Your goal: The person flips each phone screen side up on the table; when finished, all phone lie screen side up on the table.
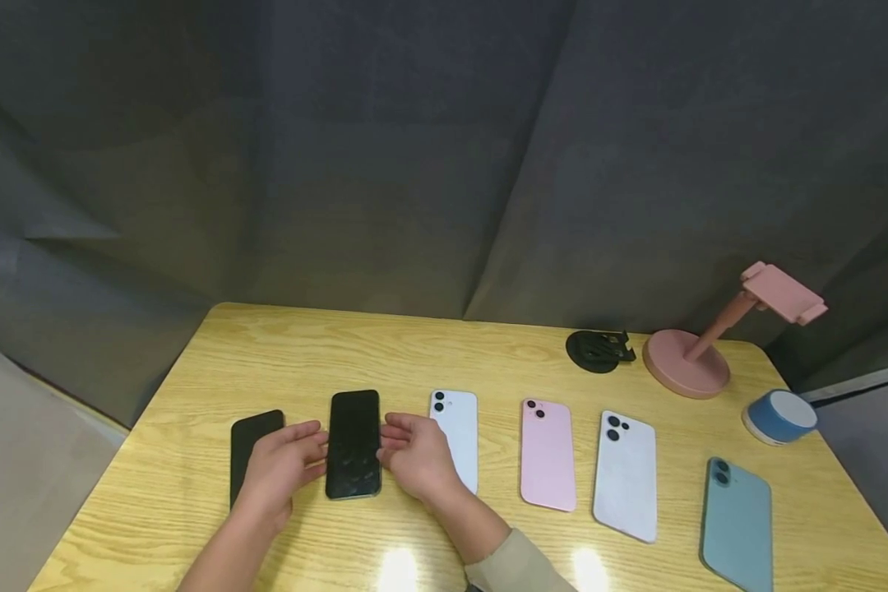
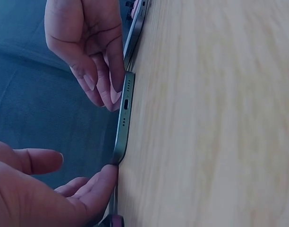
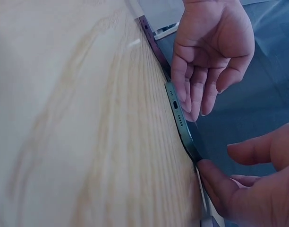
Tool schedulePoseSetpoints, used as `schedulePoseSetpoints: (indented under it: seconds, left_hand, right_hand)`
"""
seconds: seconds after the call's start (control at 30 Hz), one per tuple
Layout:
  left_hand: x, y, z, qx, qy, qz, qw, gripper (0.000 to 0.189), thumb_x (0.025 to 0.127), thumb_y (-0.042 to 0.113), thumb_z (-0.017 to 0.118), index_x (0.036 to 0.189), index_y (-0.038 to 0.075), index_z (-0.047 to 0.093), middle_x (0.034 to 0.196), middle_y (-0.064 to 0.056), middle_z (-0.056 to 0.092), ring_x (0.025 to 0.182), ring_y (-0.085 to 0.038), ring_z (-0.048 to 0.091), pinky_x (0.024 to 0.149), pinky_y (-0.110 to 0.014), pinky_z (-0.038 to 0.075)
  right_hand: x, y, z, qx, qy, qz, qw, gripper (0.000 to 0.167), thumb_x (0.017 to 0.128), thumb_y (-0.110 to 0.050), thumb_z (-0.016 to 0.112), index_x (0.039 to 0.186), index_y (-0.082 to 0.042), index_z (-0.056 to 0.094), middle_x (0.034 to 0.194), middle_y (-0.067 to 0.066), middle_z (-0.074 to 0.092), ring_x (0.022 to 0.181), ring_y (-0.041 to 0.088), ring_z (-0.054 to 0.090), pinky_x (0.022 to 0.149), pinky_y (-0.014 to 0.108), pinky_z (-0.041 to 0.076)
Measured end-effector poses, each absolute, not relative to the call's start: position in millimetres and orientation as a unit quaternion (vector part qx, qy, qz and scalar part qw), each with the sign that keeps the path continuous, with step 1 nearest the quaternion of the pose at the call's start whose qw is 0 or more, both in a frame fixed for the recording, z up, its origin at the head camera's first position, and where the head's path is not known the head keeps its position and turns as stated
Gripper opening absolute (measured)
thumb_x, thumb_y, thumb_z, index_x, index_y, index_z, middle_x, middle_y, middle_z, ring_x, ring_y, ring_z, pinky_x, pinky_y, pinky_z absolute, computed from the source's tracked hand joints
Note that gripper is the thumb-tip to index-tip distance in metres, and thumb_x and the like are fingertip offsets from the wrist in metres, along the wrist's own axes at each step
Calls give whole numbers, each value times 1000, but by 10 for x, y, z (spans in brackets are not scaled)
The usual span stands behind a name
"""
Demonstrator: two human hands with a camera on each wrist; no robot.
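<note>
A smartphone [image 1: 353, 444] lies flat on the table with its dark screen up; both wrist views show its green lower edge with the charging port. My left hand [image 1: 284, 464] is at its left long side, fingers extended and fingertips right at the edge. On the opposite side my right hand [image 1: 418, 456] has its fingertips at the phone's right edge, thumb apart from the fingers. Another dark smartphone [image 1: 250, 444] lies partly hidden behind my left hand. The white smartphone [image 1: 459, 427], camera side up, is partly covered by my right hand and wrist.
Rightward in the row lie a pink smartphone [image 1: 548, 456], a larger white smartphone [image 1: 625, 477] and a teal smartphone [image 1: 738, 522], backs up. Behind them are a black folded stand [image 1: 598, 351], a pink phone stand [image 1: 686, 362] and a blue-and-white cylinder [image 1: 780, 417]. Dark cloth [image 1: 385, 164] hangs behind.
</note>
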State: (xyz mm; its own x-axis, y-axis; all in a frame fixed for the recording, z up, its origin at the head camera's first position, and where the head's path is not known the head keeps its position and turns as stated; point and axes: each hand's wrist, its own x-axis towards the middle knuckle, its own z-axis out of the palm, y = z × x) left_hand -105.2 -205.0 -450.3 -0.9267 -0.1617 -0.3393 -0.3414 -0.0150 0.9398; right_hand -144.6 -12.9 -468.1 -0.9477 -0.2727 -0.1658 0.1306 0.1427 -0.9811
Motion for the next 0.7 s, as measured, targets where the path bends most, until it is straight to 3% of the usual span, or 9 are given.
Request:
schedulePoseSetpoints:
  seconds: [0.23,0.47,0.7]
  left_hand:
    - [-1048,-2037,-4473,-174,705,684,67,47,100,2,49,142,-15,40,138,-32,47,117,-38,52,94,-41,51]
    - [-1092,-1939,-4382,-145,736,659,50,51,95,1,57,144,-5,45,136,-22,52,119,-33,55,95,-36,49]
    - [-1200,-1714,-4334,-89,685,712,122,48,95,1,63,140,-9,48,121,-23,59,109,-35,60,89,-40,54]
  right_hand:
    - [-1410,-65,-4643,-70,738,-651,161,52,86,9,68,136,14,51,125,24,62,114,36,61,90,36,53]
    - [-1369,190,-4542,-118,757,-623,158,50,88,-1,72,135,6,56,127,20,61,113,35,60,93,40,51]
    - [-1324,572,-4472,-98,796,-583,128,36,89,-8,73,125,-4,69,121,12,67,108,29,63,88,41,52]
